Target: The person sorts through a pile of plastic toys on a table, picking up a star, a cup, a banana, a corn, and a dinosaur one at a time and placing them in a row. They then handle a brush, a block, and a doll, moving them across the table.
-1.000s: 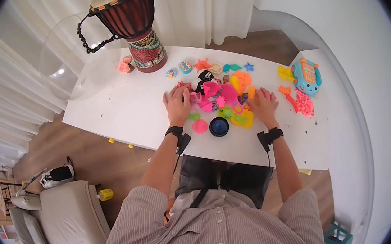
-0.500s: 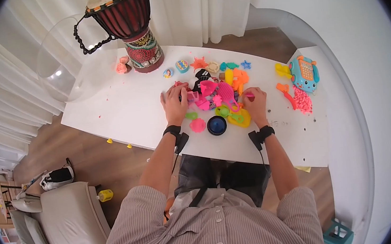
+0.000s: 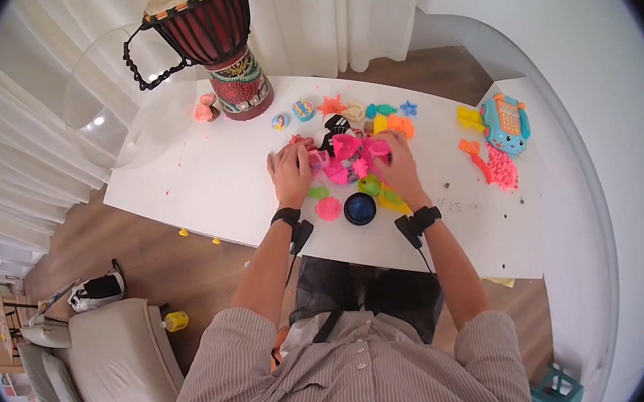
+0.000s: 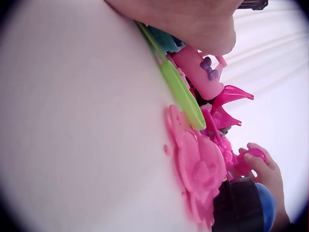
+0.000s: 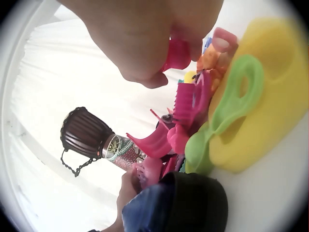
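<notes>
My right hand (image 3: 401, 171) pinches a small magenta plastic piece (image 5: 177, 54) over the right side of a pile of toys; the fingers hide much of it. My left hand (image 3: 288, 177) rests at the pile's left edge, fingers bent loosely beside a pink toy cup with a purple bow (image 4: 200, 72). Between the hands lie magenta toy pieces (image 3: 345, 146) and a black-and-white item (image 3: 336, 133). Nearer me are a pink flower-shaped piece (image 4: 200, 162), a green spoon-like toy (image 5: 224, 111) on a yellow piece (image 5: 280, 96), and a round black-and-blue container (image 3: 360, 208).
A tall drum (image 3: 225, 62) stands at the table's back left. Starfish and shell shapes (image 3: 354, 111) line the back. To the right are a toy telephone (image 3: 506, 125), pink beads (image 3: 502, 172) and a red-orange toy (image 3: 476, 161). The white table's front edge (image 3: 368, 264) runs before me.
My right hand has moved left from the right side of the pile and now holds the magenta piece over it. The left hand stays almost in place.
</notes>
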Available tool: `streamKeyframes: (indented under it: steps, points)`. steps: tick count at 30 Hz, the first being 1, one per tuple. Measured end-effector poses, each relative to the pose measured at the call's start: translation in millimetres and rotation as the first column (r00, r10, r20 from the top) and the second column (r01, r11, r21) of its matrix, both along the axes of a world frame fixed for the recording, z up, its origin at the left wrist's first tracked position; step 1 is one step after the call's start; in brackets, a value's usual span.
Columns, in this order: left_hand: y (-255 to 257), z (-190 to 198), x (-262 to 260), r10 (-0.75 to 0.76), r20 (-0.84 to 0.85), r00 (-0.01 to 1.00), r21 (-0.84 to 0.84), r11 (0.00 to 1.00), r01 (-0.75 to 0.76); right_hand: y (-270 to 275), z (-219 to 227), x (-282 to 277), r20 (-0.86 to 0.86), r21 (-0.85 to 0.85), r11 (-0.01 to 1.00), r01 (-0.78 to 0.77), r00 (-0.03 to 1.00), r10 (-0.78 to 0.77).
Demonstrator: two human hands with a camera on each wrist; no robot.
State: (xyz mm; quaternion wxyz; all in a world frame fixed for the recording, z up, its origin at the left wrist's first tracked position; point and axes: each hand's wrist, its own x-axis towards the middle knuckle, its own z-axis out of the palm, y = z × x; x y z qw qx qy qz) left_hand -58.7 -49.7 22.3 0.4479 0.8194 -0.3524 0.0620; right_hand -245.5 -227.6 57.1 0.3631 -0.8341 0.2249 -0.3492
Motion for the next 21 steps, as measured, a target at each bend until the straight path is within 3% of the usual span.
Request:
streamKeyframes:
  steps: [2, 9, 11, 12, 14, 18, 21]
  points:
    - [-1, 0, 0, 0.011, 0.001, 1.000, 0.023, 1.000, -0.011, 9, 9, 3, -0.092, -0.026, 0.986, -0.167, 0.982, 0.164]
    - [-2, -2, 4, -0.003, 0.007, 1.000, 0.032, 0.999, 0.002, 22, 28, -19, -0.200, -0.103, 0.970, -0.220, 0.960, 0.197]
    - [-2, -3, 4, -0.007, -0.003, 1.000, 0.024, 1.000, 0.007, 26, 27, -37, -0.438, -0.293, 0.954, 0.056, 0.879, -0.186]
    - [-2, -4, 3, -0.007, -0.005, 1.000, 0.025, 1.000, 0.007, 29, 24, -47, -0.441, -0.293, 0.955, 0.055, 0.878, -0.186]
    - [-1, -1, 3, 0.001, -0.009, 1.000, 0.028, 1.000, -0.001, 35, 16, -61, -0.507, -0.172, 0.962, 0.211, 0.819, -0.270]
    - [0, 2, -2, -0.002, 0.004, 1.000, 0.026, 1.000, 0.002, 43, -12, -61, -0.562, -0.082, 0.985, 0.149, 0.810, -0.169]
    - [1, 4, -2, -0.015, 0.029, 0.999, 0.043, 0.999, 0.014, 40, -32, -43, -0.519, -0.185, 0.975, 0.121, 0.831, -0.201]
